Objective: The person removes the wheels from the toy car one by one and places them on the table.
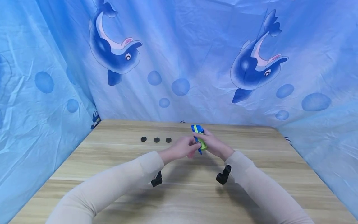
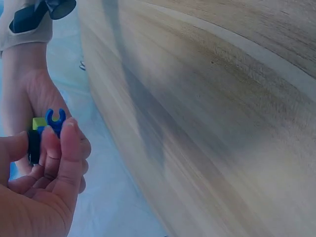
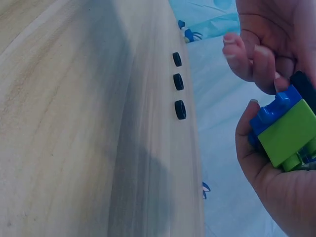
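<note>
Above the table, both hands meet at a toy vehicle [image 1: 198, 128] built of blue and lime-green blocks. My right hand [image 1: 214, 143] grips its body from the right side; in the right wrist view the green block [image 3: 289, 133] and blue studded part [image 3: 276, 106] show beside the palm. With thumb and fingers, my left hand [image 1: 183, 147] pinches a black toy wheel [image 2: 33, 147] against the vehicle's side. A blue clip-shaped end [image 2: 55, 118] sticks out past the left fingertips. Fingers partly hide the vehicle in every view.
Three black toy wheels lie in a row left of the hands: a left one [image 1: 143, 139], a middle one [image 1: 157, 140] and a right one [image 1: 168, 140]. The wooden table [image 1: 112, 149] ends at a blue dolphin-print curtain [image 1: 207, 46] behind and at both sides.
</note>
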`<state>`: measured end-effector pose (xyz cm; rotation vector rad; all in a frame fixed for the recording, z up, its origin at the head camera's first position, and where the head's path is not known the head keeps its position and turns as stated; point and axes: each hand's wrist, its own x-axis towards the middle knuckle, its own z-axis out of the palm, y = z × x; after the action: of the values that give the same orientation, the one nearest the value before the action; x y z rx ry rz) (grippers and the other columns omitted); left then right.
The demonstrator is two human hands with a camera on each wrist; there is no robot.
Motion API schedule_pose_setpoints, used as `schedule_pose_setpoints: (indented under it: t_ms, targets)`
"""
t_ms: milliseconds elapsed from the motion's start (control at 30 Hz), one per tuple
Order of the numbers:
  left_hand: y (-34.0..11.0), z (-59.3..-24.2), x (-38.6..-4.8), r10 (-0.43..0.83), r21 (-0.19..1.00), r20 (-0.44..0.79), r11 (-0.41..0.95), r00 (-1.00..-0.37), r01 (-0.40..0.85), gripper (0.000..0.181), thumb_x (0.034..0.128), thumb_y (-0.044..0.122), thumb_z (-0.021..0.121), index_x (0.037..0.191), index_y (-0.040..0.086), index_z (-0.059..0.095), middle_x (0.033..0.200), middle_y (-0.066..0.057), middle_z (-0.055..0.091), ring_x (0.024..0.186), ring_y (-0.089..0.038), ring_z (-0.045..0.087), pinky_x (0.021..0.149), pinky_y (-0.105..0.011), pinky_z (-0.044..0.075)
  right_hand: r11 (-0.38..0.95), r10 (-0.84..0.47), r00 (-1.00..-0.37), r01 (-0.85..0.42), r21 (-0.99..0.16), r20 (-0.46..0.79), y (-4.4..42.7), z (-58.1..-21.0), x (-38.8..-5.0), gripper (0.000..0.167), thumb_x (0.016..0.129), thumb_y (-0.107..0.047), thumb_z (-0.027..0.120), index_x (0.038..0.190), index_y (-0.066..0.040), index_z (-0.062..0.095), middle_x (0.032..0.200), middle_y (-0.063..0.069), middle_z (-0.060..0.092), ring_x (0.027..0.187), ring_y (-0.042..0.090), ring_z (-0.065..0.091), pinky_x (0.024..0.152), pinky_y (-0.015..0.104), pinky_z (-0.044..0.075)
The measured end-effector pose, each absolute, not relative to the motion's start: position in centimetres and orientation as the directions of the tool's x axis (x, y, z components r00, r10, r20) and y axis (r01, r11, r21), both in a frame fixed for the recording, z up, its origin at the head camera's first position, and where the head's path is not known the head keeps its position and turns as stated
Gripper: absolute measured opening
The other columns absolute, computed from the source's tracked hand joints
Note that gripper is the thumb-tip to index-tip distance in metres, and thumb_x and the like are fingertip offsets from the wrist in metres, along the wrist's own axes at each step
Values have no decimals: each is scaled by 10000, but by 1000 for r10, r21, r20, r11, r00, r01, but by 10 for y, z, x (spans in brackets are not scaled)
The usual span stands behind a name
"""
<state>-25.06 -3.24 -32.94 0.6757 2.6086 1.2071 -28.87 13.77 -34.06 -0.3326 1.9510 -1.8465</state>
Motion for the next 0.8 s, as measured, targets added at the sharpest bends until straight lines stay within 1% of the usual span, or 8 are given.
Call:
schedule_pose_setpoints:
  t_ms: [167, 233, 333, 433, 533, 600, 667, 800]
  targets:
    - [-34, -331, -251, 453, 759, 30, 569, -891, 315, 304, 995, 321, 547, 784, 104, 576, 596, -3, 611, 593, -169, 620, 543, -240, 450, 62, -451, -882, 118, -991, -133, 135, -342, -289, 583, 1029, -300, 470, 1489, -83, 185, 1296, 162, 456, 1002, 157, 563, 812, 253, 531]
    - [-34, -333, -252, 436, 766, 46, 562, -899, 312, 307, 989, 318, 559, 799, 79, 588, 591, 2, 618, 620, -214, 648, 529, -235, 443, 58, -443, -888, 109, -992, -124, 134, -343, -290, 575, 1030, -305, 465, 1482, -80, 190, 1270, 153, 463, 989, 150, 567, 806, 249, 531]
    - [-34, -336, -252, 408, 763, 82, 562, -909, 321, 299, 978, 316, 579, 814, 66, 594, 587, 7, 620, 614, -218, 644, 491, -233, 405, 64, -412, -905, 91, -994, -109, 131, -344, -290, 590, 1029, -310, 470, 1484, -70, 181, 1252, 154, 471, 963, 144, 575, 793, 241, 532]
    - [-32, -339, -251, 367, 756, 114, 571, -923, 320, 275, 966, 299, 602, 786, 92, 584, 575, 12, 602, 563, -173, 600, 476, -225, 386, 75, -379, -920, 76, -994, -99, 128, -347, -290, 578, 1028, -301, 476, 1476, -64, 199, 1254, 169, 469, 946, 149, 565, 778, 238, 526]
    - [-30, -341, -248, 343, 689, 184, 623, -921, 370, 264, 949, 282, 630, 752, 124, 555, 573, 32, 534, 525, -108, 503, 476, -210, 360, 102, -333, -936, 82, -991, -111, 127, -352, -290, 540, 1026, -301, 478, 1441, -53, 237, 1244, 171, 472, 924, 155, 556, 753, 241, 520]
    - [-28, -341, -247, 346, 654, 214, 644, -913, 398, 253, 948, 267, 632, 758, 123, 547, 572, 38, 508, 515, -91, 483, 478, -198, 351, 126, -310, -942, 92, -988, -127, 127, -355, -290, 532, 1026, -307, 474, 1426, -45, 241, 1232, 164, 481, 914, 157, 562, 747, 244, 520]
    - [-29, -341, -247, 371, 634, 226, 646, -901, 425, 250, 962, 250, 612, 765, 112, 542, 570, 36, 496, 510, -91, 481, 486, -196, 362, 137, -293, -945, 112, -984, -149, 128, -357, -289, 532, 1025, -315, 474, 1416, -45, 235, 1219, 154, 485, 896, 150, 567, 738, 242, 517]
    - [-35, -342, -250, 440, 730, 167, 546, -882, 411, 245, 1014, 192, 513, 813, 59, 555, 601, -10, 558, 546, -150, 583, 546, -246, 503, 126, -300, -940, 132, -983, -165, 129, -357, -288, 560, 1025, -326, 473, 1437, -59, 204, 1229, 155, 484, 890, 145, 571, 743, 235, 514]
